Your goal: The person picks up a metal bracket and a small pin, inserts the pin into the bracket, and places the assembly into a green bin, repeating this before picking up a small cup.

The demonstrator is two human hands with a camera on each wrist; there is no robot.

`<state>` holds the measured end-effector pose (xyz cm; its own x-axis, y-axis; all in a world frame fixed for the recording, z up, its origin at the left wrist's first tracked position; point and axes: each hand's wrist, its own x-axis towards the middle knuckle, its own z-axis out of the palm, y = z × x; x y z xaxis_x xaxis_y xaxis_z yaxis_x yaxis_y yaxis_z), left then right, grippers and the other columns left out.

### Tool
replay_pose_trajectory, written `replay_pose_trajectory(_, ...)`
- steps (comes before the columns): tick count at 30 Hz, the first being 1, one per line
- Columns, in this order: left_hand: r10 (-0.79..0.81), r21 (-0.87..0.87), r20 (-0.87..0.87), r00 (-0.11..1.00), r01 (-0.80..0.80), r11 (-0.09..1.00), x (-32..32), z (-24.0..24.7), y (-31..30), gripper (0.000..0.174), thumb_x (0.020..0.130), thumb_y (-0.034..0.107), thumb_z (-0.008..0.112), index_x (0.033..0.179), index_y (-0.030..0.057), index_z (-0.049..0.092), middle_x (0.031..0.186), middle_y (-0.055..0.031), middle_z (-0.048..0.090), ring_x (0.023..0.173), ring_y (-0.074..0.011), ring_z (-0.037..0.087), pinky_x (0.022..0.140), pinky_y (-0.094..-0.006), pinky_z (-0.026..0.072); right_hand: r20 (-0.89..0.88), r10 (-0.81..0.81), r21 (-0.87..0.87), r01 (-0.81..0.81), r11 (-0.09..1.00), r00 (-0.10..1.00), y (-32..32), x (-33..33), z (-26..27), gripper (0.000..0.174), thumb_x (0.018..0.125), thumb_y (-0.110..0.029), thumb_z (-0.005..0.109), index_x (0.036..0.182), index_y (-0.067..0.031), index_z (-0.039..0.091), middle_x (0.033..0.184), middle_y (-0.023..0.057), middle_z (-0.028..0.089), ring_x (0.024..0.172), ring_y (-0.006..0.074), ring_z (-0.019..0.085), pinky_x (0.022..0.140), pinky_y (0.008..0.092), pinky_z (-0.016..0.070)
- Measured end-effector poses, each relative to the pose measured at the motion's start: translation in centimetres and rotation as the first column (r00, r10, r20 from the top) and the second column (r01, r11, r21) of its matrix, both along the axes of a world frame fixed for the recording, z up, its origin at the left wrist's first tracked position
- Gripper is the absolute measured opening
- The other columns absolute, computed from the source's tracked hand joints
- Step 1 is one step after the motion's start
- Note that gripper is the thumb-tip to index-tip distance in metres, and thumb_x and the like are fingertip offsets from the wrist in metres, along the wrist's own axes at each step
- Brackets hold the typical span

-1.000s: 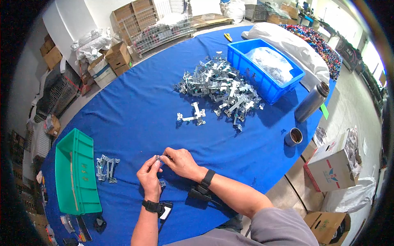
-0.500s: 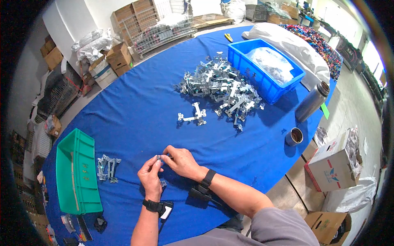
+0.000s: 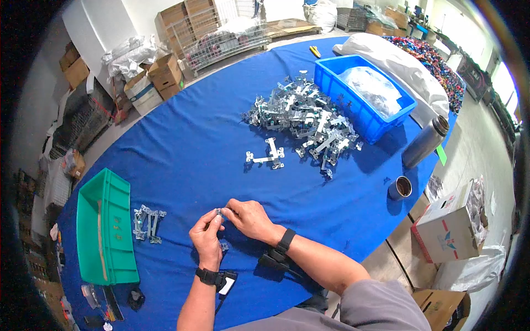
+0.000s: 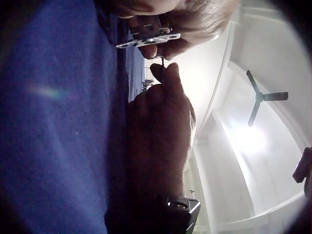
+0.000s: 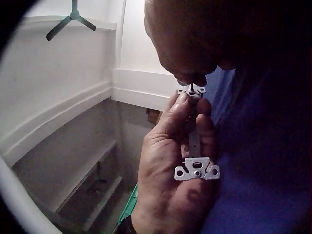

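Note:
My left hand [image 3: 205, 238] grips a metal bracket with flanged ends, which lies along the palm. In the right wrist view the near flange of the bracket [image 5: 197, 169] shows two side holes and pokes out by the heel of the palm. Its far end is held up between thumb and fingers. At that end my right hand [image 3: 251, 220] has thumb and index finger pinched together. Between the two hands' fingertips the left wrist view shows a small thin part [image 4: 162, 61], dark against the light; its exact kind I cannot tell.
Several similar brackets [image 3: 148, 225] lie beside a green bin [image 3: 122, 231] at left. A large bracket pile [image 3: 309, 118] spreads before a blue bin [image 3: 361, 105] holding clear plastic. A steel flask [image 3: 425, 143] and a cup [image 3: 399, 188] stand at right on the blue cloth [image 3: 187, 143].
The head view has shifted slightly, so the table's things sit a little further right in it. Both hands keep nearly the same hold, fingertips together at the bracket's end.

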<state>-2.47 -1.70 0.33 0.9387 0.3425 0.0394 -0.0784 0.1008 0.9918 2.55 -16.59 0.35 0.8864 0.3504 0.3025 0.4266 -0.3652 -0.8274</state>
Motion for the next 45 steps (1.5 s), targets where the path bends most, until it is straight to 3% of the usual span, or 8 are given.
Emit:
replay_pose_trajectory(7,0.008,-0.033,-0.004,1.0,-0.008,0.999,0.18,0.06,0.08,0.019,0.087,-0.003,0.067,0.106,-0.0041,0.071,0.099,-0.0104,0.071,0.08,-0.0131,0.066,0.063,-0.0232,0.0545,0.076,-0.041,0.165,0.028,0.986,0.996,0.27,-0.04,-0.2,0.022,0.094,-0.022,0.061,0.09,-0.0006,0.061,0.066,0.0169,0.063,0.061,0.0353,0.063,0.055,0.0437,0.0459)
replay_pose_trajectory(14,0.01,-0.033,0.011,1.0,-0.01,0.999,0.21,0.02,0.03,0.018,0.089,-0.001,0.067,0.106,-0.0035,0.07,0.094,-0.0097,0.072,0.077,-0.0121,0.066,0.064,-0.0226,0.054,0.001,-0.019,0.012,0.019,1.0,1.0,0.16,0.06,-0.21,0.021,0.093,-0.021,0.063,0.092,-0.0008,0.061,0.067,0.0164,0.063,0.061,0.0336,0.064,0.055,0.042,0.0468)
replay_pose_trajectory(16,0.013,-0.039,0.009,1.0,-0.012,0.999,0.19,0.12,0.02,0.018,0.089,0.0,0.067,0.106,-0.0035,0.07,0.094,-0.0094,0.071,0.076,-0.012,0.066,0.064,-0.0225,0.0538,0.125,-0.093,0.251,0.06,0.966,0.988,0.38,-0.09,0.21,0.02,0.094,-0.021,0.062,0.089,-0.001,0.062,0.066,0.0171,0.062,0.061,0.0338,0.064,0.054,0.0423,0.0463)
replay_pose_trajectory(22,-0.004,-0.037,0.015,1.0,0.005,0.999,0.11,0.13,-0.04,0.019,0.089,0.001,0.067,0.107,-0.0036,0.07,0.093,-0.0091,0.071,0.076,-0.012,0.066,0.064,-0.0225,0.0532,-0.021,-0.001,-0.02,0.001,1.0,1.0,-0.15,0.05,0.09,0.019,0.094,-0.019,0.062,0.092,-0.0004,0.06,0.069,0.0166,0.063,0.062,0.0333,0.065,0.056,0.0414,0.0473)
replay_pose_trajectory(28,-0.005,-0.017,0.005,1.0,0.005,1.0,0.15,0.17,-0.02,0.019,0.089,0.0,0.066,0.108,-0.0041,0.069,0.093,-0.0097,0.071,0.076,-0.0123,0.066,0.064,-0.0226,0.0533,0.136,-0.042,0.22,0.011,0.975,0.99,0.2,0.03,-0.11,0.021,0.094,-0.021,0.061,0.09,-0.0009,0.061,0.067,0.018,0.062,0.062,0.0355,0.064,0.054,0.0435,0.0456)
replay_pose_trajectory(35,0.016,-0.015,0.003,1.0,-0.016,1.0,0.18,0.17,-0.06,0.021,0.089,-0.001,0.066,0.109,-0.0043,0.069,0.094,-0.0097,0.071,0.076,-0.0125,0.066,0.064,-0.0231,0.0538,0.04,-0.056,0.075,0.053,0.996,0.998,0.26,-0.06,-0.01,0.019,0.094,-0.02,0.061,0.09,-0.0014,0.062,0.066,0.0167,0.062,0.06,0.0348,0.063,0.054,0.044,0.0466)
replay_pose_trajectory(37,0.018,-0.025,0.012,1.0,-0.017,1.0,0.23,0.11,-0.03,0.021,0.089,-0.001,0.066,0.11,-0.0043,0.069,0.094,-0.0097,0.071,0.075,-0.0125,0.066,0.064,-0.0231,0.0538,0.17,-0.119,0.28,0.067,0.958,0.978,0.53,-0.01,-0.03,0.02,0.094,-0.021,0.061,0.087,-0.0017,0.062,0.064,0.0173,0.061,0.059,0.0362,0.062,0.054,0.045,0.0456)
replay_pose_trajectory(45,0.038,-0.006,-0.009,0.999,-0.038,0.999,0.04,0.35,-0.06,0.021,0.089,0.004,0.068,0.109,-0.0026,0.07,0.089,-0.0088,0.071,0.069,-0.0107,0.064,0.056,-0.0196,0.0483,0.045,-0.086,0.082,0.082,0.993,0.995,0.18,-0.18,0.5,0.035,0.097,-0.03,0.058,0.074,-0.0041,0.058,0.06,0.0205,0.059,0.057,0.0411,0.061,0.05,0.0508,0.0448)
